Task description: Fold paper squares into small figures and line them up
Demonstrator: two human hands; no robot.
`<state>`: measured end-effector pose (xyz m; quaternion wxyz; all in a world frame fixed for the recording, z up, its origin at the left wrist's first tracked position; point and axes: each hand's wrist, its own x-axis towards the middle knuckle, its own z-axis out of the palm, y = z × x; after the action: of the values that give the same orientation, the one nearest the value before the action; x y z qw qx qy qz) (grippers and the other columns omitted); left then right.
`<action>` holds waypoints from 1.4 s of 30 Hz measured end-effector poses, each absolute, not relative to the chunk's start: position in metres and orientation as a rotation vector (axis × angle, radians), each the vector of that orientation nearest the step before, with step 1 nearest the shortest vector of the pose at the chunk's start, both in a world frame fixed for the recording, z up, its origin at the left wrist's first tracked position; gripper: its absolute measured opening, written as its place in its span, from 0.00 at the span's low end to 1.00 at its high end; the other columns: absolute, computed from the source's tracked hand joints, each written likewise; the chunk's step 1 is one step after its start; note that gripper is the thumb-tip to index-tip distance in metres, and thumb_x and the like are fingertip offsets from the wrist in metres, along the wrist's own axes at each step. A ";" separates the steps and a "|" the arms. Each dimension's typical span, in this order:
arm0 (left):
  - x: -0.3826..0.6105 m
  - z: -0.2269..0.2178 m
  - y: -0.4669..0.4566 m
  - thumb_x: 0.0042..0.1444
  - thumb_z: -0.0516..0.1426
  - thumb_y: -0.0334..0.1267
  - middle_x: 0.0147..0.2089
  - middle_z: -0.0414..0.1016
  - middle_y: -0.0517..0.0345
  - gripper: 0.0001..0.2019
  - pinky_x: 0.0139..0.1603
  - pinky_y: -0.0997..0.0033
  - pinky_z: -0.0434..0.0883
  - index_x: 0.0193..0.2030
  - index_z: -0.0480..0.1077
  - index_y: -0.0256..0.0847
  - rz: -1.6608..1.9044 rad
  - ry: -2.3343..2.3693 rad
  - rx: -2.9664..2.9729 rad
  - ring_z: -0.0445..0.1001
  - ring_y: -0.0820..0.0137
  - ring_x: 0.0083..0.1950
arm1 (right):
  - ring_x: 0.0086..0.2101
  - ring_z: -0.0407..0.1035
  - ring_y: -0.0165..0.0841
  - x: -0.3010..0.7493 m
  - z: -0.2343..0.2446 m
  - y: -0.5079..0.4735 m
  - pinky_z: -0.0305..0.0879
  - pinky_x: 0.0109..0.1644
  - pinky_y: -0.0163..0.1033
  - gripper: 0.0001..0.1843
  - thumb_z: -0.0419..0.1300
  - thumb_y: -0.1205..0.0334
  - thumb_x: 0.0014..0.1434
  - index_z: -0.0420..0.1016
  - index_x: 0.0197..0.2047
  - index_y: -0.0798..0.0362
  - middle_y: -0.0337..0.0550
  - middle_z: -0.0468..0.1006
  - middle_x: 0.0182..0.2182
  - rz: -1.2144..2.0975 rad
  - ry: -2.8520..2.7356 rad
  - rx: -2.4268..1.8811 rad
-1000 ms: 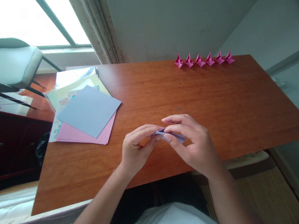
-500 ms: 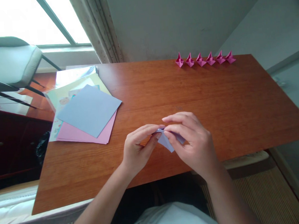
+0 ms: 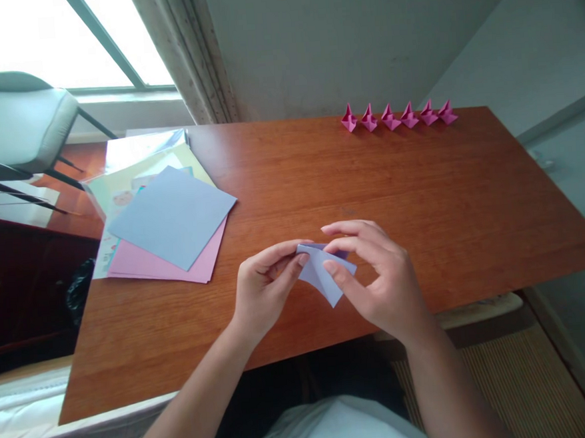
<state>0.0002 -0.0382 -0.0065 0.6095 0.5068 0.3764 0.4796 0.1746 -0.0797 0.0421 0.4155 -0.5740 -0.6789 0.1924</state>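
A small piece of folded lilac origami paper (image 3: 319,270) is held above the table, one point hanging down and its darker inner fold showing at the top right. My left hand (image 3: 267,284) pinches its upper left corner between thumb and forefinger. On the other side, my right hand (image 3: 376,266) has its thumb against the front face and its forefinger at the upper edge, with the paper between them. The other fingers of that hand are curved and raised.
The wooden table (image 3: 270,180) carries a row of several pink folded paper figures (image 3: 388,117) along its back edge. At the left lie a blue-grey paper sheet (image 3: 172,217), pink sheets (image 3: 165,264) and a printed packet (image 3: 120,184). A chair (image 3: 20,124) stands beyond.
The lilac paper has opened out between my hands and shows more of its front face. My right thumb and forefinger have moved slightly apart; the view has shifted a little.
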 end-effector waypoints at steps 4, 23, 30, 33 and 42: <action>0.000 -0.006 -0.038 0.56 0.67 0.32 0.43 0.86 0.57 0.06 0.41 0.78 0.81 0.42 0.83 0.43 1.105 0.866 1.150 0.84 0.70 0.40 | 0.51 0.73 0.38 0.174 0.039 -0.078 0.70 0.55 0.47 0.03 0.62 0.66 0.64 0.77 0.39 0.49 0.44 0.80 0.47 0.511 -1.667 -1.448; 0.001 -0.003 -0.035 0.55 0.69 0.37 0.36 0.85 0.59 0.03 0.35 0.81 0.75 0.37 0.84 0.45 1.087 1.002 1.059 0.80 0.75 0.35 | 0.47 0.73 0.38 0.179 0.030 -0.076 0.71 0.54 0.47 0.06 0.62 0.69 0.64 0.76 0.37 0.49 0.44 0.82 0.43 0.335 -1.737 -1.409; -0.003 -0.007 -0.033 0.55 0.69 0.41 0.39 0.85 0.55 0.07 0.36 0.78 0.74 0.38 0.83 0.43 1.070 1.051 0.974 0.79 0.71 0.37 | 0.46 0.75 0.37 0.194 0.029 -0.081 0.71 0.53 0.45 0.04 0.62 0.65 0.65 0.77 0.37 0.48 0.41 0.82 0.42 0.437 -1.566 -1.483; -0.003 -0.007 -0.033 0.55 0.69 0.42 0.39 0.85 0.54 0.08 0.36 0.76 0.75 0.39 0.83 0.42 1.057 1.045 0.971 0.79 0.70 0.37 | 0.47 0.76 0.37 0.193 0.024 -0.082 0.72 0.51 0.45 0.06 0.60 0.59 0.68 0.77 0.40 0.48 0.43 0.82 0.44 0.585 -1.401 -1.491; 0.000 -0.003 -0.034 0.56 0.68 0.44 0.35 0.83 0.55 0.09 0.31 0.76 0.72 0.38 0.82 0.40 0.970 0.997 1.017 0.77 0.71 0.32 | 0.34 0.76 0.33 0.175 0.020 -0.075 0.71 0.40 0.37 0.07 0.60 0.60 0.66 0.79 0.37 0.49 0.39 0.83 0.34 0.702 -1.578 -1.519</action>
<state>0.0004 -0.0340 -0.0034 0.6512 0.4478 0.4392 0.4271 0.1752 -0.0751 0.0197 0.4085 -0.6029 -0.6261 0.2786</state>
